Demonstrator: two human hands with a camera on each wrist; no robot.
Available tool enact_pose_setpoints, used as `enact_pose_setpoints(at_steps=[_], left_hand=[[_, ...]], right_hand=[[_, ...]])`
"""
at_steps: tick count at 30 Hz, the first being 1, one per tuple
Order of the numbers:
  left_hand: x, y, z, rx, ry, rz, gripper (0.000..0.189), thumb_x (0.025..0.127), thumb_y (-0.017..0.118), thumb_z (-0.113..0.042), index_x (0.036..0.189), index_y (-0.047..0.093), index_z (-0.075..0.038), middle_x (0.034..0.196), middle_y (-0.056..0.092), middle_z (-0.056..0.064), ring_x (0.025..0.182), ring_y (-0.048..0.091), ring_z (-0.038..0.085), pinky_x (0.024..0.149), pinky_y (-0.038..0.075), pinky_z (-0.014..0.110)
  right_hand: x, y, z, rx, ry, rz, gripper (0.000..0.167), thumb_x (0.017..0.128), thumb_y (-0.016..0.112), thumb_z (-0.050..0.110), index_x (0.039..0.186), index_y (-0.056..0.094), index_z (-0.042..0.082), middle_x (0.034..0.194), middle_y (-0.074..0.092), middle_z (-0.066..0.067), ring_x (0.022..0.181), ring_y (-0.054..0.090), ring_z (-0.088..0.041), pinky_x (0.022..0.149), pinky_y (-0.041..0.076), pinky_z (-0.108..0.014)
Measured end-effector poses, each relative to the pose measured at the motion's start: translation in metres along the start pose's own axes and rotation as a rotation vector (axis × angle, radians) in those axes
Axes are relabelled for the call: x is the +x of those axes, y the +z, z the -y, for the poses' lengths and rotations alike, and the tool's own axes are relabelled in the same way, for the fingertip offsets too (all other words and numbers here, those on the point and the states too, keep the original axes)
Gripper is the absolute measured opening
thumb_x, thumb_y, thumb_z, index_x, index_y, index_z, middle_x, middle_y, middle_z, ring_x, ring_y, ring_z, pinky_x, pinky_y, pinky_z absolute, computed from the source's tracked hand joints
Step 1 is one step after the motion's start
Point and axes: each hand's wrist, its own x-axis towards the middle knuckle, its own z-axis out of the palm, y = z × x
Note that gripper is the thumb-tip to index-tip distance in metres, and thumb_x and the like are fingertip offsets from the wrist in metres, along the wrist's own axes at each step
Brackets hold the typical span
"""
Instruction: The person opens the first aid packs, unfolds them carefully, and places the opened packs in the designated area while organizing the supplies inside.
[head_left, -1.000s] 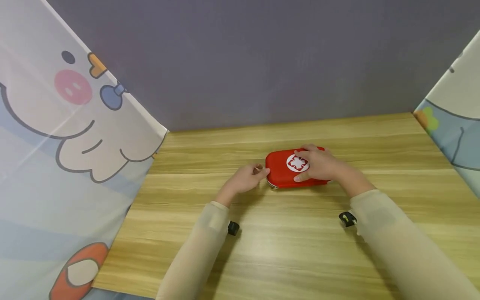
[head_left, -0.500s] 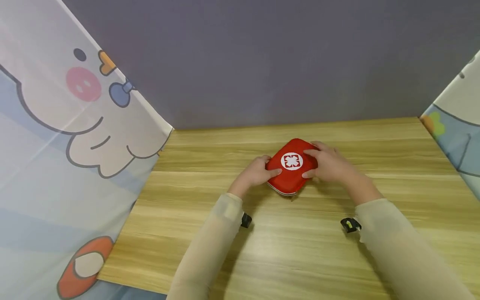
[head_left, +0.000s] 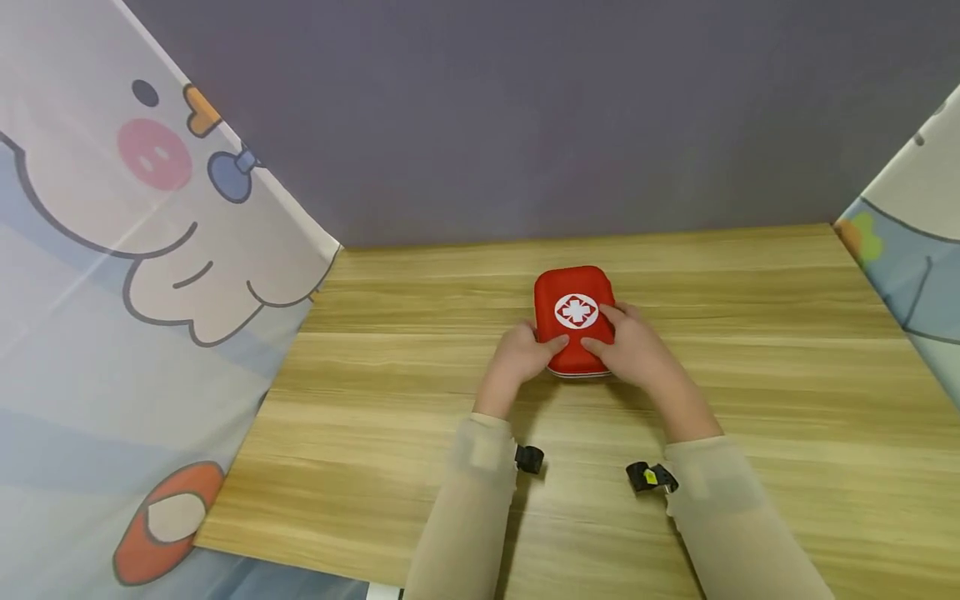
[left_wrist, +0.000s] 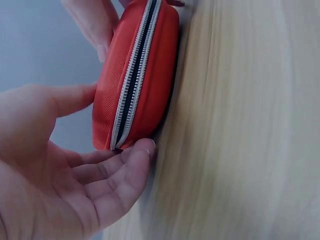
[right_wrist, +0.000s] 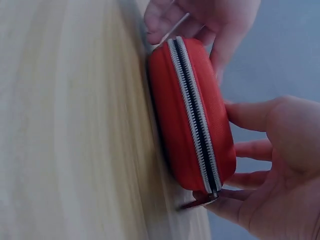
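Observation:
A red zippered first-aid case (head_left: 576,354) with a white round cross emblem lies on the wooden table, its short side toward me. My left hand (head_left: 520,357) grips its left side, thumb on the top face. On the opposite side my right hand (head_left: 636,346) holds it, with the thumb on top near the front corner. In the left wrist view, the fingertips (left_wrist: 145,146) curl under the case's lower edge. A silvery zipper (right_wrist: 192,112) runs closed along the near side in the right wrist view. Its zipper pull (right_wrist: 199,201) hangs at the right hand's end.
The wood-grain table (head_left: 360,400) ends at a grey wall (head_left: 525,125) behind the case. A cartoon-printed cloth (head_left: 67,350) borders the left, and another printed cloth (head_left: 922,275) the right. Black wrist devices (head_left: 651,477) stick out from the sleeves.
The case has turned about a quarter turn, from lying lengthwise across to pointing away from me. My left hand has gone from its left end to gripping its side; both hands have drawn closer together.

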Motion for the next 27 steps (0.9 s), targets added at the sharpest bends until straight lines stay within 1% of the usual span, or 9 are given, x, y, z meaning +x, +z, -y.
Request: enact_pose_setpoints(at_steps=[7, 14, 16, 18, 20, 21, 23, 25, 27], left_hand=[[0.006, 0.004, 0.003, -0.02, -0.008, -0.057, 0.058, 0.104, 0.068, -0.042, 0.144, 0.062, 0.0, 0.129, 0.074, 0.014, 0.109, 0.069, 0.027, 0.099, 0.058, 0.042], [0.007, 0.0, 0.005, -0.039, 0.014, -0.07, 0.056, 0.104, 0.068, -0.041, 0.143, 0.062, -0.001, 0.121, 0.076, 0.013, 0.096, 0.069, 0.021, 0.085, 0.058, 0.033], [0.006, -0.001, 0.005, -0.053, 0.015, -0.068, 0.054, 0.104, 0.068, -0.039, 0.143, 0.062, -0.001, 0.112, 0.077, 0.011, 0.086, 0.071, 0.02, 0.077, 0.056, 0.03], [0.004, -0.001, 0.004, -0.062, 0.014, -0.067, 0.053, 0.104, 0.068, -0.038, 0.141, 0.063, -0.001, 0.102, 0.078, 0.011, 0.075, 0.072, 0.021, 0.07, 0.054, 0.028], [0.003, -0.002, 0.003, -0.063, 0.017, -0.072, 0.05, 0.105, 0.068, -0.038, 0.14, 0.064, -0.002, 0.097, 0.078, 0.011, 0.071, 0.072, 0.022, 0.069, 0.054, 0.028], [0.003, -0.002, 0.002, -0.064, 0.019, -0.075, 0.05, 0.105, 0.067, -0.037, 0.14, 0.064, -0.002, 0.099, 0.078, 0.012, 0.074, 0.074, 0.024, 0.072, 0.056, 0.031], [0.001, -0.002, 0.001, -0.059, 0.026, -0.089, 0.049, 0.105, 0.067, -0.038, 0.139, 0.066, -0.003, 0.109, 0.079, 0.013, 0.09, 0.075, 0.026, 0.084, 0.059, 0.035], [0.0, -0.001, 0.0, -0.068, 0.035, -0.101, 0.05, 0.105, 0.066, -0.038, 0.14, 0.065, -0.003, 0.125, 0.076, 0.014, 0.108, 0.073, 0.027, 0.097, 0.059, 0.04], [-0.002, -0.001, 0.0, -0.089, 0.043, -0.113, 0.051, 0.105, 0.067, -0.036, 0.142, 0.064, -0.002, 0.136, 0.072, 0.015, 0.118, 0.071, 0.029, 0.103, 0.059, 0.043]], right_hand=[[-0.004, -0.002, -0.002, 0.013, 0.005, 0.0, 0.08, 0.103, 0.068, 0.036, 0.164, 0.034, -0.005, 0.167, 0.026, -0.039, 0.151, 0.033, -0.059, 0.123, 0.032, -0.071], [-0.003, -0.006, -0.001, 0.005, -0.029, 0.013, 0.082, 0.103, 0.068, 0.036, 0.163, 0.033, -0.007, 0.168, 0.026, -0.039, 0.152, 0.031, -0.059, 0.125, 0.029, -0.071], [-0.003, -0.007, -0.001, 0.012, -0.029, 0.025, 0.082, 0.103, 0.068, 0.036, 0.163, 0.032, -0.007, 0.168, 0.026, -0.039, 0.138, 0.054, -0.053, 0.124, 0.031, -0.07], [-0.004, -0.007, -0.001, 0.028, -0.029, 0.038, 0.084, 0.103, 0.068, 0.036, 0.164, 0.031, -0.007, 0.168, 0.024, -0.039, 0.112, 0.072, -0.044, 0.124, 0.033, -0.07], [-0.004, -0.007, -0.003, 0.043, -0.021, 0.043, 0.085, 0.102, 0.069, 0.037, 0.165, 0.03, -0.006, 0.169, 0.022, -0.038, 0.088, 0.077, -0.035, 0.123, 0.035, -0.068], [-0.005, -0.006, -0.004, 0.049, -0.019, 0.043, 0.086, 0.102, 0.069, 0.038, 0.165, 0.029, -0.005, 0.17, 0.022, -0.038, 0.087, 0.076, -0.034, 0.123, 0.036, -0.068], [-0.006, -0.005, -0.005, 0.044, -0.023, 0.038, 0.087, 0.102, 0.068, 0.04, 0.165, 0.029, -0.006, 0.169, 0.022, -0.039, 0.111, 0.072, -0.044, 0.123, 0.034, -0.069], [-0.008, -0.004, -0.005, 0.04, -0.024, 0.035, 0.088, 0.102, 0.068, 0.044, 0.165, 0.03, -0.005, 0.17, 0.022, -0.038, 0.137, 0.054, -0.054, 0.124, 0.033, -0.07], [-0.01, -0.002, -0.003, 0.036, -0.027, 0.041, 0.091, 0.102, 0.068, 0.048, 0.165, 0.029, -0.005, 0.17, 0.022, -0.038, 0.151, 0.034, -0.058, 0.123, 0.033, -0.071]])
